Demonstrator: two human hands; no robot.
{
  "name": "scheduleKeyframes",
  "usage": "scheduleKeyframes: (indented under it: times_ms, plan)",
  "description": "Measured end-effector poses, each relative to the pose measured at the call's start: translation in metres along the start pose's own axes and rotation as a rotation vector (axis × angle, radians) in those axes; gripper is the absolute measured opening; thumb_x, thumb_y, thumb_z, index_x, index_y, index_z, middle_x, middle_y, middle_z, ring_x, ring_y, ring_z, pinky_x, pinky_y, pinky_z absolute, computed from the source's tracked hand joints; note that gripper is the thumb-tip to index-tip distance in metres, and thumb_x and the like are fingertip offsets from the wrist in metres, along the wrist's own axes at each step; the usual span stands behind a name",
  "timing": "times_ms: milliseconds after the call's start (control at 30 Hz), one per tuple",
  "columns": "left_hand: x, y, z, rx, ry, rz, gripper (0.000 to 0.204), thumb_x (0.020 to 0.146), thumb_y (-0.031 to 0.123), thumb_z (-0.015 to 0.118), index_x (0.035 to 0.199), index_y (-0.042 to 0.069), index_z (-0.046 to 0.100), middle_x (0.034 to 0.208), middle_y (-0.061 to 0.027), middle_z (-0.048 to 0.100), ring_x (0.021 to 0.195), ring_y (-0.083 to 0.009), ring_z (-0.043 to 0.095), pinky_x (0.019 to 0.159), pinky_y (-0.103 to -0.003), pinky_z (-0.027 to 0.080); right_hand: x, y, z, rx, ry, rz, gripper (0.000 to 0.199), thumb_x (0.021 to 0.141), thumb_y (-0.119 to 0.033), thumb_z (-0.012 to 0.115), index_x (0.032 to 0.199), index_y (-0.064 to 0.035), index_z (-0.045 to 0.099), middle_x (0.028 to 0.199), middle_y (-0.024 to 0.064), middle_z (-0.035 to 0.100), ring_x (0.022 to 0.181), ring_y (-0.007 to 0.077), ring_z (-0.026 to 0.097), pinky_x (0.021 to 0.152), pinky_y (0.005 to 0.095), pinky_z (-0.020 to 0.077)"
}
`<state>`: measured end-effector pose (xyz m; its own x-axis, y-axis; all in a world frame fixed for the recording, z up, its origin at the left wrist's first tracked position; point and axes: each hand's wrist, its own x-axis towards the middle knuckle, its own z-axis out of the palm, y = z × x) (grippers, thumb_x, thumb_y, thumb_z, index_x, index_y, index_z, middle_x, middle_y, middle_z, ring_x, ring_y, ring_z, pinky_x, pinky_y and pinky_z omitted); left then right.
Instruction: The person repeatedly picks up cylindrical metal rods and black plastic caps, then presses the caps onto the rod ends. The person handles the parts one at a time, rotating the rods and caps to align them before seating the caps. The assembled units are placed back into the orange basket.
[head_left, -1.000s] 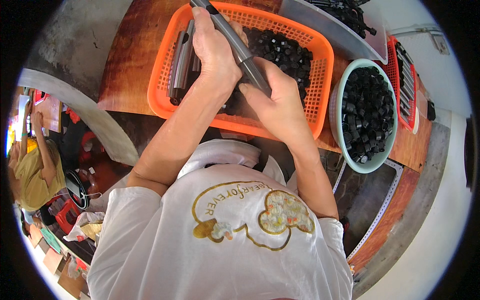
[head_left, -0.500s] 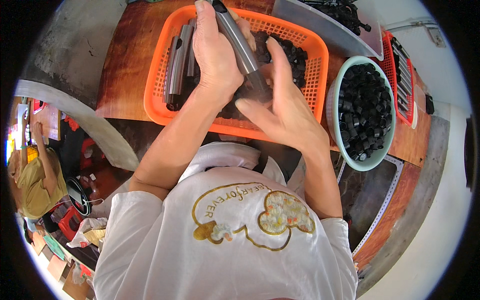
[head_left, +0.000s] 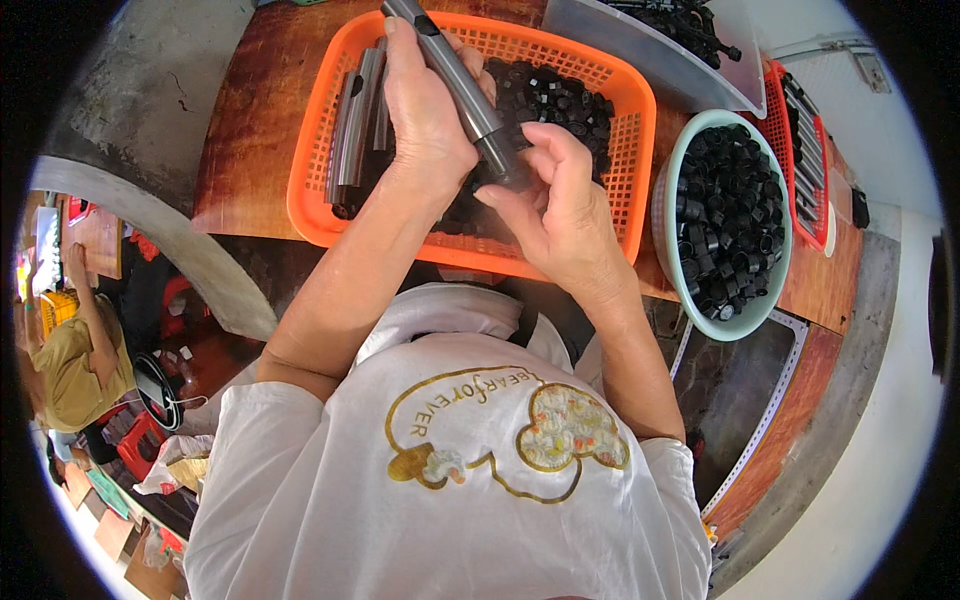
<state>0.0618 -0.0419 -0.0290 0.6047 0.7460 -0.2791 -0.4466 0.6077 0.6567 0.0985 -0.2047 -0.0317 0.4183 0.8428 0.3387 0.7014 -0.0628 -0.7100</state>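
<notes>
While left hand grips grey tube slanting above orange basket, right hand curls around tube's near end, whether grasping it can't tell. Pale green bowl, black rings inside, stands right on tabletop.

Left hand gripping grey tube over orange basket; right hand at blurred lower end, contact unclear
</notes>
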Motion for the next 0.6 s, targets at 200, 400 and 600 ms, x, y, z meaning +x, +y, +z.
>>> scheduleKeyframes:
  times_ms: [200, 400, 600]
  plan:
    - [-0.004, -0.003, 0.001, 0.04, 0.03, 0.031, 0.056, 0.107, 0.062, 0.035, 0.088, 0.011, 0.049, 0.068, -0.0046, 0.051, 0.057, -0.0177, 0.047, 0.055, -0.032, 0.043, 0.002, 0.0, 0.008, 0.052, 0.039, -0.008, 0.077, 0.091, -0.005, 0.075, 0.149, 0.0005, 0.025, 0.102, 0.0202, 0.072, 0.086, 0.0282, 0.074, 0.075, 0.0357, 0.0571]
    - [-0.01, -0.001, 0.002, 0.072, 0.004, 0.039, 0.055, 0.108, 0.061, 0.034, 0.089, 0.012, 0.048, 0.07, -0.0045, 0.051, 0.059, -0.0181, 0.047, 0.056, -0.033, 0.043, 0.01, -0.007, 0.011, 0.074, 0.039, 0.04, 0.081, 0.092, -0.003, 0.073, 0.154, -0.0003, 0.02, 0.099, 0.0193, 0.071, 0.087, 0.0335, 0.073, 0.078, 0.0395, 0.0566]
    - [-0.004, 0.003, -0.003, -0.038, -0.092, 0.01, 0.058, 0.107, 0.063, 0.033, 0.088, 0.011, 0.049, 0.069, -0.0044, 0.054, 0.057, -0.0166, 0.052, 0.054, -0.032, 0.044, 0.012, -0.001, 0.013, 0.087, 0.075, -0.006, 0.088, 0.088, -0.004, 0.077, 0.156, -0.0018, 0.02, 0.102, 0.014, 0.069, 0.082, 0.0234, 0.068, 0.072, 0.0329, 0.0542]
